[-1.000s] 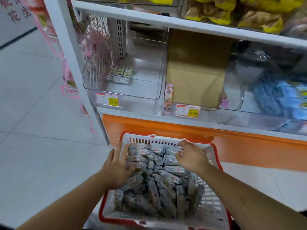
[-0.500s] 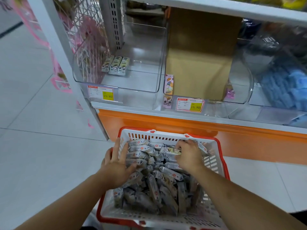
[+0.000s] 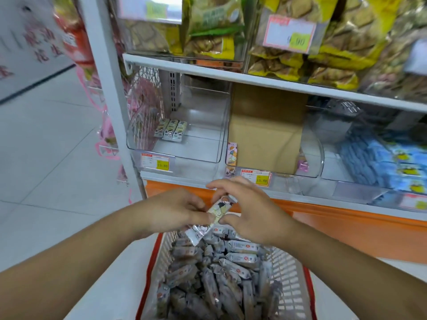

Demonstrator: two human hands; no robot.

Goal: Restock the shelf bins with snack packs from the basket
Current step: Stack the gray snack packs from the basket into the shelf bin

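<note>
Seemingly two snack packs (image 3: pixel 213 218) pinched between left hand (image 3: pixel 178 210), right hand (image 3: pixel 249 211).

Snack packs held above the basket, before the shelf bins.
A few snack packs (image 3: pixel 215 215) are pinched between the left hand (image 3: pixel 178 210) and the right hand (image 3: pixel 249 211) over the red-rimmed basket (image 3: pixel 288 271) of packs; three packs (image 3: pixel 171 132) are seen in the clear left bin (image 3: pixel 175 153).
</note>
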